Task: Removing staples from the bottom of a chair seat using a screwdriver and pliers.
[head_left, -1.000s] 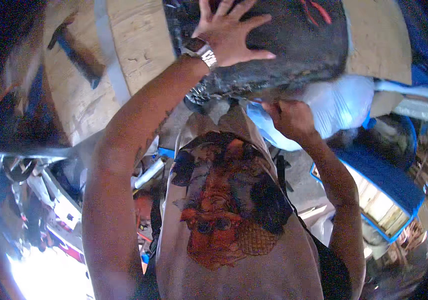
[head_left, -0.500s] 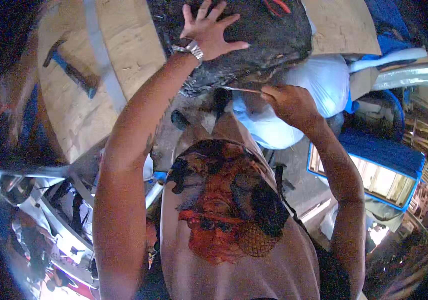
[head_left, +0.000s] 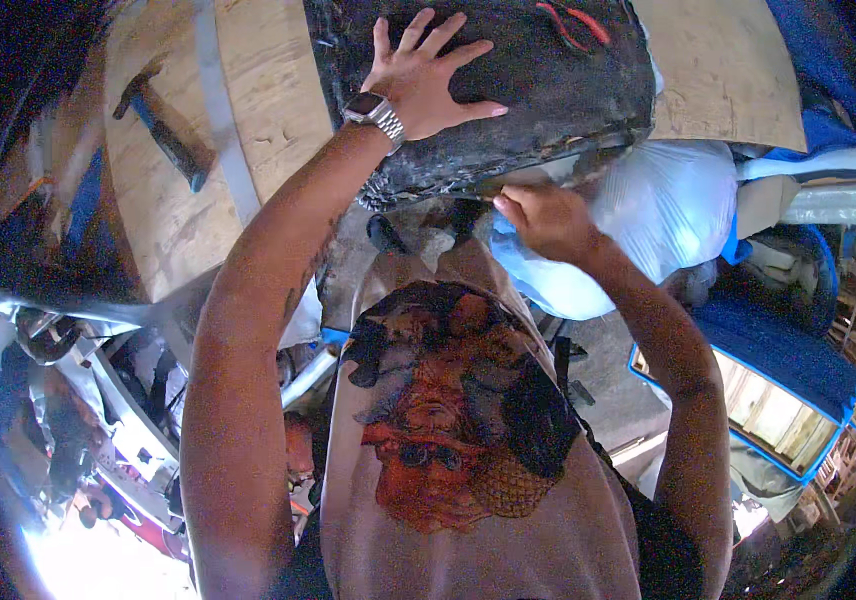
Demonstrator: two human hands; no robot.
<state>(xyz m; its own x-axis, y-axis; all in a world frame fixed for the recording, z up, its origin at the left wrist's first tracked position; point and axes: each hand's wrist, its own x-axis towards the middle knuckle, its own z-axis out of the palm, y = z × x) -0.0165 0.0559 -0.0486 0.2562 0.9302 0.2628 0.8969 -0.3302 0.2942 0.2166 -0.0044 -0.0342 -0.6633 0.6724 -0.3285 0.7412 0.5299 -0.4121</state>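
Observation:
A black, worn, upholstered-looking pad (head_left: 558,105) lies on a pale plywood board. My left hand (head_left: 428,85), with a metal-banded watch at the wrist, presses flat on its top, fingers spread. Along the pad's near edge, which looks frayed and lumpy, my right hand (head_left: 553,222) is closed around a slim tool with a thin shaft (head_left: 473,193) pointing left at that edge. The tool's handle is hidden in the fist, so its exact kind cannot be told. Red-handled pliers (head_left: 580,25) rest on the pad's far right part.
A hammer with a dark blue handle (head_left: 170,140) lies on the plywood (head_left: 148,225) at left, beside a grey strip (head_left: 223,110). White plastic bags (head_left: 668,205) bulge right of my right hand. Lower right stands a blue-edged wooden box (head_left: 768,400).
My right hand has turned and drawn closer to the pad's edge, so less of the tool shows. The left hand stays pressed on the pad. The view has shifted, showing more of the pliers.

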